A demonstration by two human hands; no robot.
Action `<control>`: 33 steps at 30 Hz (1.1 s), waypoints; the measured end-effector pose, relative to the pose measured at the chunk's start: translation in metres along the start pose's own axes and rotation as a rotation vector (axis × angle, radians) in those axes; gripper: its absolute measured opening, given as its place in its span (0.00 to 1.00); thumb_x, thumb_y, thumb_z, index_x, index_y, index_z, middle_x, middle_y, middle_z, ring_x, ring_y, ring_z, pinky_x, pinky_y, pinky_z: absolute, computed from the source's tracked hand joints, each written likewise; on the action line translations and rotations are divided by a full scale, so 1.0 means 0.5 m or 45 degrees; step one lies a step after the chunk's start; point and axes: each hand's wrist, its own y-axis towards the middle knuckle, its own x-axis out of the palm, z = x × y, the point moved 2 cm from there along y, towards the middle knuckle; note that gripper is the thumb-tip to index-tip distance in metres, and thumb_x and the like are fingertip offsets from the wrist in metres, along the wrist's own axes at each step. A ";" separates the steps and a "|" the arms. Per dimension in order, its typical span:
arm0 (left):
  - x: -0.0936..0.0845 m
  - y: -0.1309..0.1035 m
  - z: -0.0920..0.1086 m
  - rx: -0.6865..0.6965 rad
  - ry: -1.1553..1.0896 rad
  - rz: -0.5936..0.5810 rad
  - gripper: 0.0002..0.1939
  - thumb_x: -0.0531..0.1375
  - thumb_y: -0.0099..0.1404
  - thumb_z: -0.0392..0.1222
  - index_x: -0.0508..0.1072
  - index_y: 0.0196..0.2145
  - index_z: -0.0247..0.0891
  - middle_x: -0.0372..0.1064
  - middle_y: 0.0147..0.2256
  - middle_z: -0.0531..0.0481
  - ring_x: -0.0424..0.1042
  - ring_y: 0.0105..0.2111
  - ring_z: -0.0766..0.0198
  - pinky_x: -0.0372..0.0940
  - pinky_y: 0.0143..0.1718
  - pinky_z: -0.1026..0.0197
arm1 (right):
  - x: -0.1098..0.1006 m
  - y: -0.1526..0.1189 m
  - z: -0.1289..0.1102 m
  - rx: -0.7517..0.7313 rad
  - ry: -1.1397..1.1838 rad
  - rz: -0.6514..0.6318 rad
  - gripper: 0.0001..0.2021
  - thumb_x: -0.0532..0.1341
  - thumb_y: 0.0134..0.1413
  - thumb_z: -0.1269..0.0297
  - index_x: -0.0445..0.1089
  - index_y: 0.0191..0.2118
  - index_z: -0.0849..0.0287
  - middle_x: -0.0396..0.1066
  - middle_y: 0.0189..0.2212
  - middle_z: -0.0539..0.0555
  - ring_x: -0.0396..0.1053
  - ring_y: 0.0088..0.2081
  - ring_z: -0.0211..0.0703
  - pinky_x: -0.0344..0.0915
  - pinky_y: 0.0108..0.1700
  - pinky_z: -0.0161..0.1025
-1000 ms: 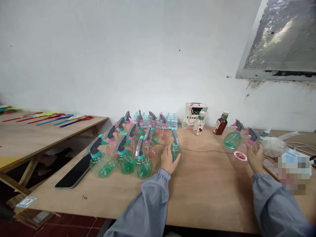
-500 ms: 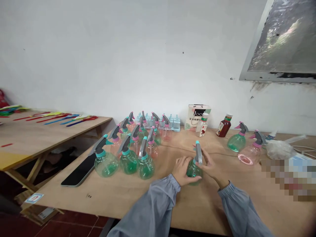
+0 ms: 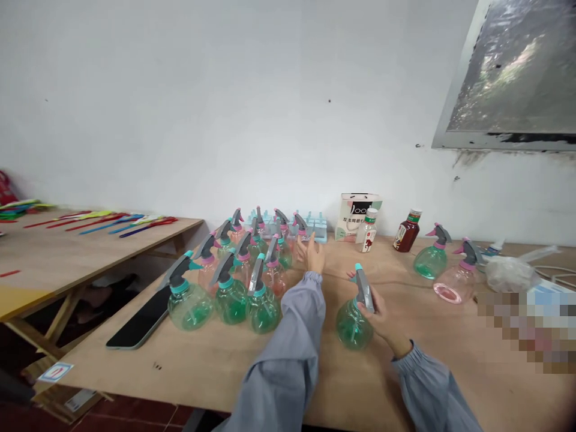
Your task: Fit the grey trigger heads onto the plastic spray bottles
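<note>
My right hand [image 3: 374, 312] is closed around the grey trigger head of a green spray bottle [image 3: 354, 327] with a teal collar. That bottle is upright at the table's middle. My left hand [image 3: 314, 257] is stretched out to the back, fingers apart, beside a pink spray bottle [image 3: 300, 227] at the rear right of a group. The hand covers most of that bottle's body, and contact is hard to make out. In the group's front row are a green spray bottle [image 3: 191, 309] and another green one [image 3: 263, 312]; several pink and green ones stand behind.
A black phone [image 3: 138, 321] lies left of the group. Behind it is a light blue rack [image 3: 318, 228]. A paper bag [image 3: 348, 219], a white-labelled bottle [image 3: 368, 234] and a dark red bottle [image 3: 406, 233] stand at the back. Two more spray bottles and a plastic bag [image 3: 510, 273] are at right.
My left hand has let go of the green spray bottle's body and moved back and left to the pink bottle. My right hand still holds the green bottle's head.
</note>
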 end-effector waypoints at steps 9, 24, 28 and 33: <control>0.031 0.087 -0.031 0.100 0.365 -0.149 0.21 0.60 0.62 0.39 0.77 0.53 0.44 0.49 0.70 0.36 0.45 0.70 0.32 0.46 0.64 0.25 | 0.000 -0.005 -0.002 -0.031 -0.021 0.011 0.24 0.61 0.57 0.44 0.73 0.55 0.49 0.75 0.53 0.59 0.71 0.58 0.56 0.63 0.63 0.59; -0.107 -0.137 -0.041 0.702 0.665 -0.591 0.26 0.60 0.64 0.38 0.68 0.60 0.48 0.53 0.62 0.38 0.61 0.59 0.46 0.62 0.58 0.45 | 0.022 -0.001 0.015 0.019 -0.053 0.092 0.29 0.65 0.52 0.42 0.70 0.57 0.50 0.73 0.56 0.60 0.71 0.57 0.58 0.66 0.61 0.58; -0.151 -0.183 -0.072 0.800 0.598 -0.492 0.24 0.59 0.64 0.37 0.70 0.58 0.47 0.52 0.62 0.38 0.58 0.61 0.45 0.63 0.58 0.45 | 0.020 -0.005 0.008 0.031 -0.009 0.073 0.26 0.63 0.56 0.42 0.70 0.57 0.46 0.72 0.57 0.59 0.72 0.57 0.56 0.65 0.62 0.60; -0.163 -0.191 -0.094 0.848 0.543 -0.469 0.25 0.59 0.64 0.38 0.70 0.59 0.47 0.51 0.62 0.38 0.58 0.60 0.44 0.63 0.58 0.43 | 0.022 -0.003 0.010 0.034 -0.005 0.107 0.23 0.63 0.57 0.45 0.70 0.56 0.46 0.73 0.56 0.58 0.70 0.59 0.55 0.63 0.63 0.58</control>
